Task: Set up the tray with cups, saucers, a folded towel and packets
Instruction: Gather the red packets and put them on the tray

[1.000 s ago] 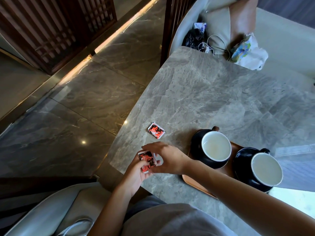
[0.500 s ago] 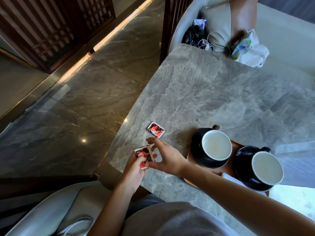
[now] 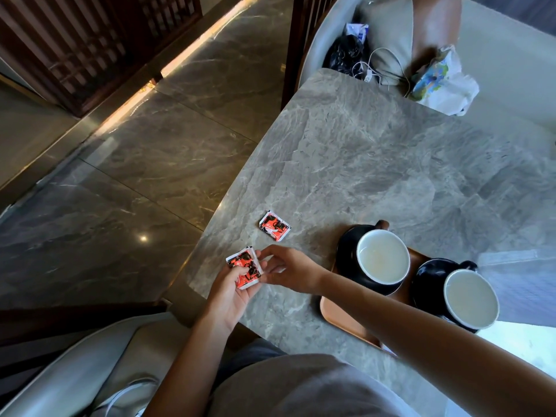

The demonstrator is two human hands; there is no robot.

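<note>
Lower centre, the left hand (image 3: 231, 293) grasps a stack of packets (image 3: 245, 267), and the right hand (image 3: 288, 270) pinches its edge. They belong on the tray (image 3: 337, 319) at lower right with the 2 cups (image 3: 382, 255). Square the stack first, then collect the 1 loose packet (image 3: 274, 225) farther up.

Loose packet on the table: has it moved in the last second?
No. The loose packet keeps its place on the table, left of the left cup, with the same gap between them.

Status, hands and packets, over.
Left hand grips packet stack; right hand pinches its edge. One packet loose on table. Cups on tray; right forearm crosses tray.
</note>
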